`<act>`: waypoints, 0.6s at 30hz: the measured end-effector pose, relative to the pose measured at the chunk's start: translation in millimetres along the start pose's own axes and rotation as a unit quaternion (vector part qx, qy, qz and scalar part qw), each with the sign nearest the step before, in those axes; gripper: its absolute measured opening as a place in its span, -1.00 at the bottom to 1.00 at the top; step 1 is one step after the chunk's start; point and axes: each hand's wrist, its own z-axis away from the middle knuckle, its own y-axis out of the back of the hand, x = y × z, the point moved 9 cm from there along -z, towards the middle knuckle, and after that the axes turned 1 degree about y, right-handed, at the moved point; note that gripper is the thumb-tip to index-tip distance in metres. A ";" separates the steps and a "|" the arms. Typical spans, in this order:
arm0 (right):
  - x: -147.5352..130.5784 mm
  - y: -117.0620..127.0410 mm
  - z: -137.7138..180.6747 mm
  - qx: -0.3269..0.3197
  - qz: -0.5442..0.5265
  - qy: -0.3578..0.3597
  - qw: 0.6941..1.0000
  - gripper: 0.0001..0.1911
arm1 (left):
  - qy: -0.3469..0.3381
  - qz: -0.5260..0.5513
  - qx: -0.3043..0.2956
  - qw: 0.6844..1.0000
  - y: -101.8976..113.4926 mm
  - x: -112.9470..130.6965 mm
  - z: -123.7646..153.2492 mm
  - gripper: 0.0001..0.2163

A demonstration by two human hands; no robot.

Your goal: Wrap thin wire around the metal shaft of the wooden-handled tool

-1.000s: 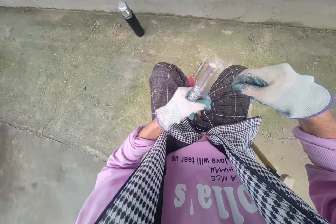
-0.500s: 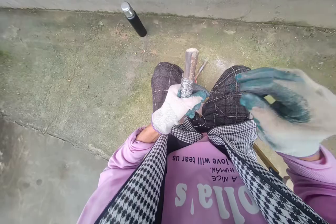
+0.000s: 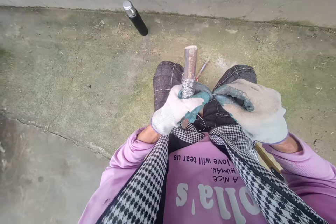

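Note:
My left hand (image 3: 175,109), in a white glove with teal palm, is wrapped round a metal rod (image 3: 189,63) that points away from me between my knees. A tight coil of thin wire (image 3: 188,88) is wound round the rod just above that hand. My right hand (image 3: 252,108), gloved the same way, sits close to the right of the coil with its fingertips pinched together near a thin strand of wire. The strand itself is too fine to follow clearly.
I sit over a mossy concrete floor (image 3: 65,77). A black cylinder with a silver cap (image 3: 135,18) stands near a low concrete step at the back. A thin stick (image 3: 202,69) lies on the ground beyond my knees. A wooden handle (image 3: 267,161) shows by my right side.
The rod swung from leaning right to pointing nearly straight ahead. My right hand, raised and open out to the right, came down and in to the coil and closed its fingertips.

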 end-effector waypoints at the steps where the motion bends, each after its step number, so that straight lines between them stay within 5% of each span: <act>1: 0.5 -0.9 -0.6 -0.006 -0.013 -0.002 1.000 -0.81 | -0.002 -0.011 0.006 1.000 0.6 1.1 1.1 -0.69; 11: 6.5 2.2 -1.7 -0.005 -0.098 -0.058 0.993 -0.83 | -0.006 -0.043 -0.048 0.998 -3.7 6.4 1.1 -0.69; 18: 8.1 -3.5 -4.6 -0.028 -0.146 -0.098 0.984 -0.81 | -0.016 -0.060 -0.027 0.998 -5.1 16.0 8.9 -0.79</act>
